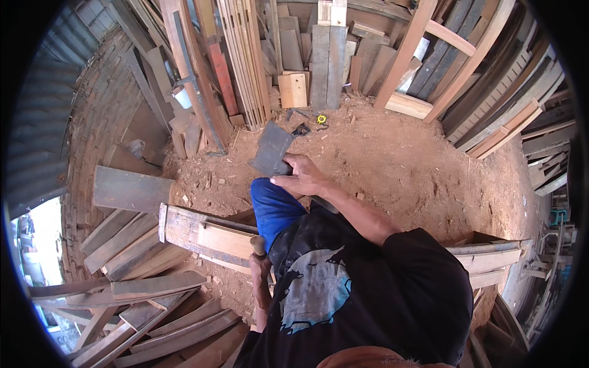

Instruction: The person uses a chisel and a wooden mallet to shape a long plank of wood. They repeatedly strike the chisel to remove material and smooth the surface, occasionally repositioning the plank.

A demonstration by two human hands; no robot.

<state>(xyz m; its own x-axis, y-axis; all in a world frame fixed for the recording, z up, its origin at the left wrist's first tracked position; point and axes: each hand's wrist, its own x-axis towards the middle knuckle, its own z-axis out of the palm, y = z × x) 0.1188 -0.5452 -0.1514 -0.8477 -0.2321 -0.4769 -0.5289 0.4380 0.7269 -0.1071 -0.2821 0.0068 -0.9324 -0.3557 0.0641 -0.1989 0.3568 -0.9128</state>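
My right hand (302,176) grips the lower right edge of a dark grey flat board (272,149), thumb on the near side. The board is tilted just beyond my knee in blue trousers (273,205). My left hand (261,267) is low at my left side, closed around a short brownish piece with a rounded end (257,245), perhaps a wooden handle. The rest of that piece is hidden. Beside the left hand runs a long wooden bench or beam (208,236), which passes beneath me.
A yellow tape measure (321,119) and a small black object (300,129) lie on the sawdust-covered floor (392,165) ahead. Planks (328,61) lean along the far side, with a wooden frame (405,55) at right. Stacked boards (153,294) lie at left; a white cup (181,97) stands beyond.
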